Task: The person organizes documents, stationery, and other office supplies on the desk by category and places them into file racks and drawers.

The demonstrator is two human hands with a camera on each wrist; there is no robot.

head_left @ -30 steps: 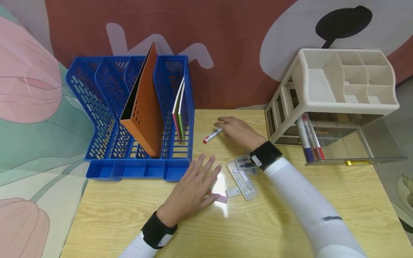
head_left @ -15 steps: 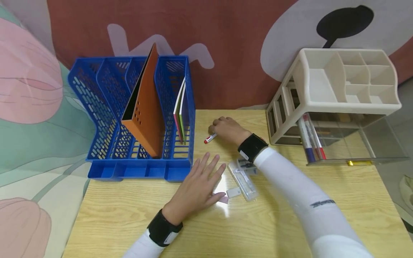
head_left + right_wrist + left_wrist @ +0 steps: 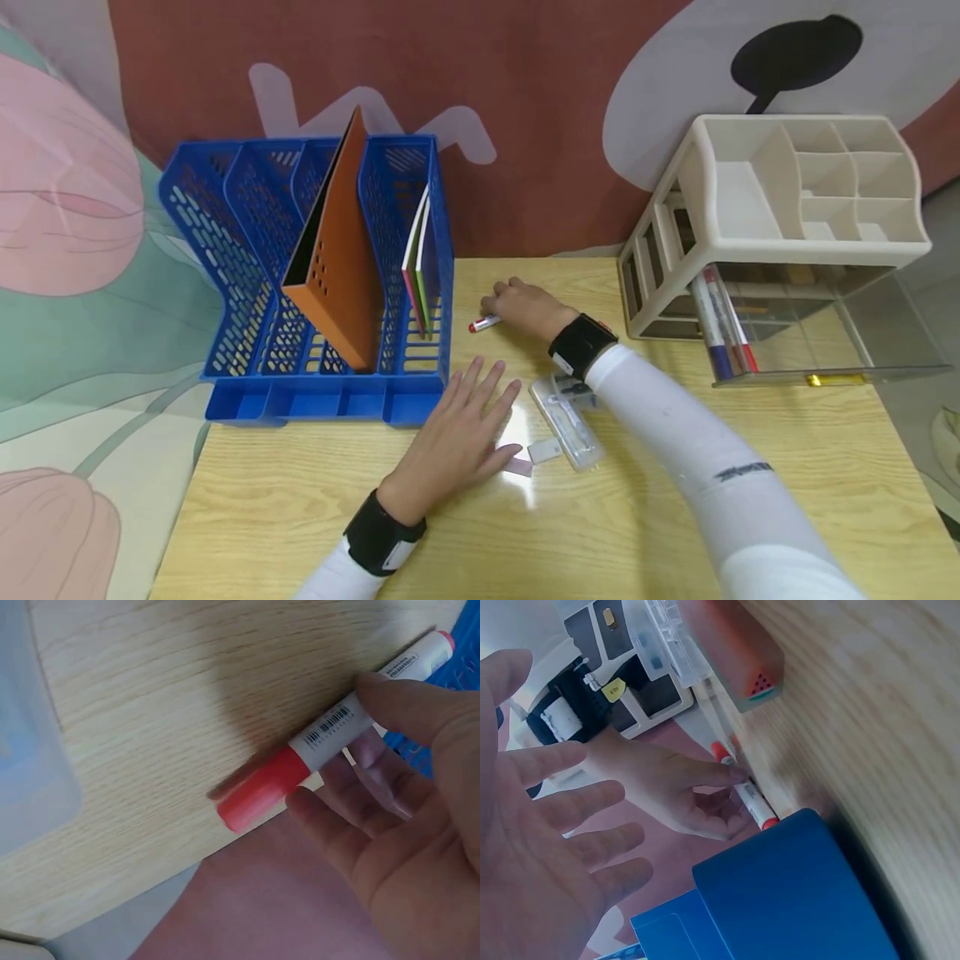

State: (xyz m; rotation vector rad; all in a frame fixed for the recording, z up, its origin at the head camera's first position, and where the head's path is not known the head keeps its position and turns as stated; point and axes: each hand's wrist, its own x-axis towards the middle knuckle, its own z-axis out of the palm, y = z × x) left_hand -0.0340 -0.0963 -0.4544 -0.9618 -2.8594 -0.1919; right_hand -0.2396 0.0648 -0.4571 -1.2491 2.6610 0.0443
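Observation:
A white marker (image 3: pixel 330 729) with a red cap lies at an angle just over the wooden table. My right hand (image 3: pixel 528 308) pinches it, thumb on one side and fingers on the other in the right wrist view. Part of the marker (image 3: pixel 485 322) is hidden by that hand in the head view. My left hand (image 3: pixel 453 446) is low over the table with straight, spread fingers and holds nothing. Beside its thumb are a small pinkish strip (image 3: pixel 519 467) and a small whitish block (image 3: pixel 544 450). An orange-red, round-ended thing (image 3: pixel 735 652) shows in the left wrist view.
A blue file rack (image 3: pixel 315 396) with an orange folder (image 3: pixel 341 267) and thin booklets (image 3: pixel 417 258) stands at left. The clear plastic case (image 3: pixel 573 433) lies under the right forearm. At right, a white organizer (image 3: pixel 705 200) has its transparent drawer (image 3: pixel 825 371) pulled out, several markers inside.
My right hand has moved slightly left and its fingers have closed around the marker. The left hand has shifted a little right, covering the orange bit seen earlier.

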